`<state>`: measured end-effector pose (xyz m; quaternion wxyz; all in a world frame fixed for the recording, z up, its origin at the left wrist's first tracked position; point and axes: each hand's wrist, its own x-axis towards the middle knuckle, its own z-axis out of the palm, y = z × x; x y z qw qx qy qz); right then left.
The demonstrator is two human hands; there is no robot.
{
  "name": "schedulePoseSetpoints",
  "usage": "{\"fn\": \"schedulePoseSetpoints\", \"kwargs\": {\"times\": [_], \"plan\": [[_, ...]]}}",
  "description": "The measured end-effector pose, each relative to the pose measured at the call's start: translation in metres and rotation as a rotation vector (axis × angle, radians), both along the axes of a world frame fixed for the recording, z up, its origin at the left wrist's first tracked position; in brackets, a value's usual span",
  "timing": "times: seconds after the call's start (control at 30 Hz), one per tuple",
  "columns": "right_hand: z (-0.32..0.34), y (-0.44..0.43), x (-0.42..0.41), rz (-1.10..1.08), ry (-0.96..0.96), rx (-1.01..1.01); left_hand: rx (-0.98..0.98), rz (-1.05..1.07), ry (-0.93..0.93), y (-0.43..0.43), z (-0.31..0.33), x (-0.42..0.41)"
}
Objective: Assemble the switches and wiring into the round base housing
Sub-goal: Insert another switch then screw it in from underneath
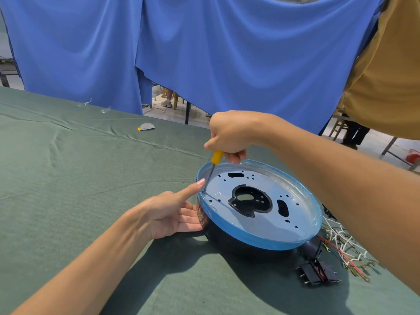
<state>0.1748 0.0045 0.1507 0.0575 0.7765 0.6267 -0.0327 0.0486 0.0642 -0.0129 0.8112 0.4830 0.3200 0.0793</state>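
green cloth table [68, 178], right hand [229, 133] gripping yellow screwdriver [216, 156] inside round base housing [261, 238], left hand [175, 212] straight-fingered against its side

Premises: an improvised assembly workshop within a larger hall. The table [68, 178] is draped in green cloth, and a blue curtain [227, 53] hangs behind it as a partition. Its gaps show pale floor [372, 144], metal table legs [187, 112], a wooden chair [338, 128] and a person's feet [167, 103]. Loose wires [341, 242], switches [318, 272], a housing [227, 237] and a screwdriver [217, 156] indicate manual electrical assembly.
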Motion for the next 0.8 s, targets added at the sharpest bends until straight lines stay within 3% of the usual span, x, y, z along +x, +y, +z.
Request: {"fn": "schedulePoseSetpoints", "kwargs": {"times": [0.13,0.43,0.8], "plan": [[0.0053,-0.0021,-0.0001,-0.012,-0.010,-0.053,0.015,0.003,0.005,0.0010,-0.0004,-0.0002],[0.0078,-0.0066,0.0004,0.190,-0.063,0.012,-0.006,0.001,-0.008,-0.0010,0.0004,-0.0006],[0.0039,-0.0017,-0.0026,0.172,-0.008,-0.040,-0.041,0.017,-0.019,0.0013,-0.0005,0.0002]]}}
